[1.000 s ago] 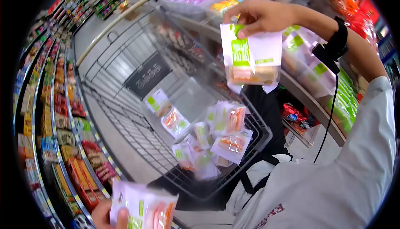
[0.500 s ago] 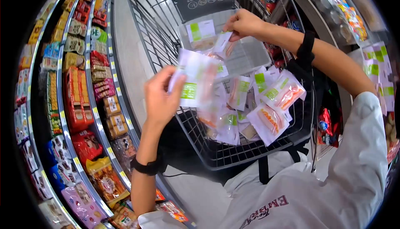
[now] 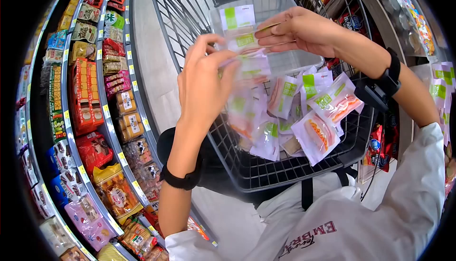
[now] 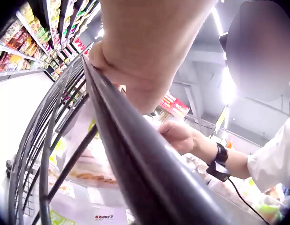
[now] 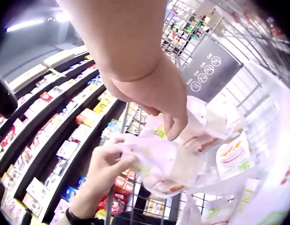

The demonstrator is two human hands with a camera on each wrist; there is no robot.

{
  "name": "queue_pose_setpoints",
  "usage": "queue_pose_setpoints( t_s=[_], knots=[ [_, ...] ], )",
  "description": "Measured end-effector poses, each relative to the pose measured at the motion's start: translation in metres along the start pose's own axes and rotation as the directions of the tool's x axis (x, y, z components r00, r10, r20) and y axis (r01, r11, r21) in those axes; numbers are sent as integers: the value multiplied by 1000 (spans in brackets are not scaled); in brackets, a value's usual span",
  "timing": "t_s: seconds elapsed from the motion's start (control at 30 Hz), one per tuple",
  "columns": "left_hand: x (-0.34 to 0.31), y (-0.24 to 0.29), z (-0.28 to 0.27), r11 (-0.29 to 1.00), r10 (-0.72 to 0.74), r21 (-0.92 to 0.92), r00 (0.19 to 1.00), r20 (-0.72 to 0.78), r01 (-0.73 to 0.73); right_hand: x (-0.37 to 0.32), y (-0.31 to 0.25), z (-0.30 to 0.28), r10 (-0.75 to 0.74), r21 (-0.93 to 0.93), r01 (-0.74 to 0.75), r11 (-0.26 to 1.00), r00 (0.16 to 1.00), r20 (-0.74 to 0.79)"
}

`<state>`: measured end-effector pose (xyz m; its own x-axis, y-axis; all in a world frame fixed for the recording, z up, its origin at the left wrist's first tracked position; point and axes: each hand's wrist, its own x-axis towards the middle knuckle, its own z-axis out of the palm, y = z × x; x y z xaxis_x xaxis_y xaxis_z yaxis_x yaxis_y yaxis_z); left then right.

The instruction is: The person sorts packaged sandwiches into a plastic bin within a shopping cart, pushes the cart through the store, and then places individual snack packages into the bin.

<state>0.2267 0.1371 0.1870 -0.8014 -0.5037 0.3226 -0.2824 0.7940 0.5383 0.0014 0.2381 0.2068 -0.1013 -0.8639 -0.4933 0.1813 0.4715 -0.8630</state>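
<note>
My left hand (image 3: 204, 78), blurred by motion, pinches a clear-fronted sandwich pack (image 5: 156, 161) over the cart; the thumb lies on the pack's white end in the right wrist view. Opposite, my right hand (image 3: 299, 33) reaches in with fingers stretched out, and a green-marked pack edge (image 3: 268, 26) shows between them. Below the hands, a white and green sandwich pack (image 3: 237, 16) lies in a clear plastic bin (image 3: 301, 56). Several more packs (image 3: 316, 135) are heaped at the near end of the wire shopping cart (image 3: 294, 182). In the left wrist view the cart's bar covers much of the work.
Shelves of packaged snacks (image 3: 88, 94) run along the left. To the right stands a display ledge (image 3: 387, 18) with bagged goods, and more green and white packs (image 3: 444, 87) hang beyond it. Red bags (image 3: 377, 140) sit low beside the cart.
The right hand has come down from the display side into the cart, bringing a pack. The left hand has risen from the lower left with its pack, and both hands now meet above the bin.
</note>
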Motion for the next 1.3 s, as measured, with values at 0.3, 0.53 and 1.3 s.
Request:
queue_pose_setpoints(
  t_s=[0.3,0.53,1.3],
  knots=[
    [-5,-3,3,1000,-25,7,999,-48,26,-10,-9,-21,-580,-672,422,608,814,-14],
    [9,21,1,868,-350,-388,936,-38,308,-74,-40,-29,-577,-958,-21,285,795,-188],
    [-11,78,6,891,213,431,969,-123,-141,-53,17,7,-612,-723,507,470,777,147]
  ],
)
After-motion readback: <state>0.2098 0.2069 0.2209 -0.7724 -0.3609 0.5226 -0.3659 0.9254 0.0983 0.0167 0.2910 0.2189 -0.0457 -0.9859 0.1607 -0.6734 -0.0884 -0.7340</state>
